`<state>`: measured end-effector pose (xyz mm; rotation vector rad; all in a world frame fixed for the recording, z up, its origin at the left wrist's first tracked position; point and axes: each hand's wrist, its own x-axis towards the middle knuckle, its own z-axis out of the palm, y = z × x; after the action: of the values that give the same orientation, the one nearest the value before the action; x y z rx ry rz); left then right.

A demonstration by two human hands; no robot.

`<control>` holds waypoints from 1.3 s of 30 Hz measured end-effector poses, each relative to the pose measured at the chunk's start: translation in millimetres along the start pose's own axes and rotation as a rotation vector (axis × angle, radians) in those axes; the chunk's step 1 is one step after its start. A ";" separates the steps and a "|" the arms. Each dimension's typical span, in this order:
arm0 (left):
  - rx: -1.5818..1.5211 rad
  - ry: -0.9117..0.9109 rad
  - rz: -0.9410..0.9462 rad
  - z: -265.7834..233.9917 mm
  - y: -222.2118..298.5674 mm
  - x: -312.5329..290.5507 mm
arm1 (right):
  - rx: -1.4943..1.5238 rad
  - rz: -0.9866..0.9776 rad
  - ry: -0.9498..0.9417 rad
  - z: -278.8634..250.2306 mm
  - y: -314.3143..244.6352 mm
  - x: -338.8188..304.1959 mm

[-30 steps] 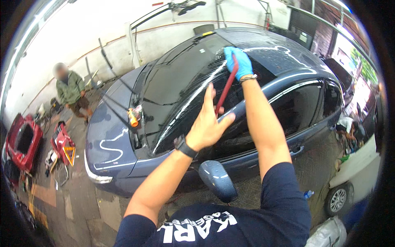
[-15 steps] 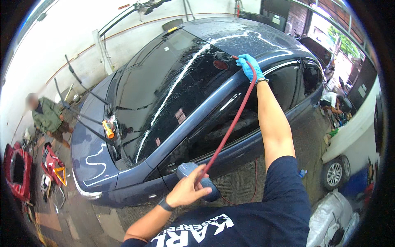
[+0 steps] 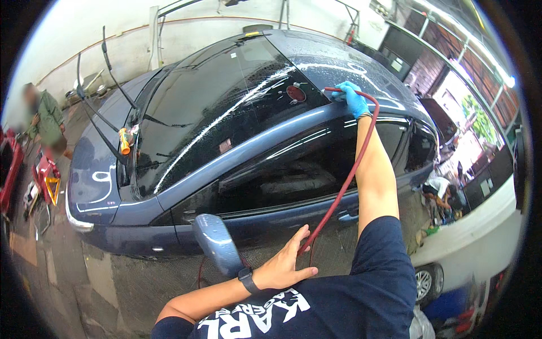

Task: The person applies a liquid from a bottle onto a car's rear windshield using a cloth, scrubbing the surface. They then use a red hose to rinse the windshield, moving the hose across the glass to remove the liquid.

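Bare left hand [image 3: 285,271]: one was in view
Gloved right hand [image 3: 352,101]: there was one
Red hose [image 3: 352,174]: at least one length showed
Wristwatch [image 3: 246,278]: one was worn
Blue car [image 3: 243,157]: there was one
Side mirror [image 3: 217,243]: one showed
Raised wipers [image 3: 119,79]: there were two
Orange bottle [image 3: 124,141]: there was one
Other people [image 3: 49,116]: two were visible
Red car parts [image 3: 9,164]: at least two showed
Orange triangle [image 3: 57,189]: there was one
Wheel [image 3: 423,283]: at least one showed

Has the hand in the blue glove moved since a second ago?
Yes: the gloved right hand, which was over the windshield, has moved rightward off it to the near edge of the roof.
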<state>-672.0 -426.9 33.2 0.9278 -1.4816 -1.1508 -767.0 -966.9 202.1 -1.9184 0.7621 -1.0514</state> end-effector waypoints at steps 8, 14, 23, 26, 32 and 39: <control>0.447 0.032 -0.085 77.0 -66.0 97.3 | 0.113 -0.260 -0.228 -23.1 31.2 14.8; 0.210 0.331 -0.204 15.4 -23.3 145.4 | 0.189 -0.298 -0.273 -25.7 25.8 -2.9; 0.199 0.545 -0.162 -152.2 56.2 395.1 | 0.167 -0.431 -0.141 -28.0 50.7 16.6; 0.085 0.509 -0.253 -159.7 52.7 445.8 | -0.034 -0.449 -0.081 -22.1 34.6 1.4; 0.019 0.455 -0.385 -182.7 33.2 483.4 | 0.052 -0.456 -0.087 -27.3 34.3 0.7; 0.185 0.549 -0.415 -194.1 33.5 482.2 | -0.305 -0.724 -0.068 -12.2 43.3 8.6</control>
<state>-580.3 -913.7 194.2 1.5885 -0.9786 -0.9403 -778.9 -999.6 172.4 -2.5705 0.1731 -1.3303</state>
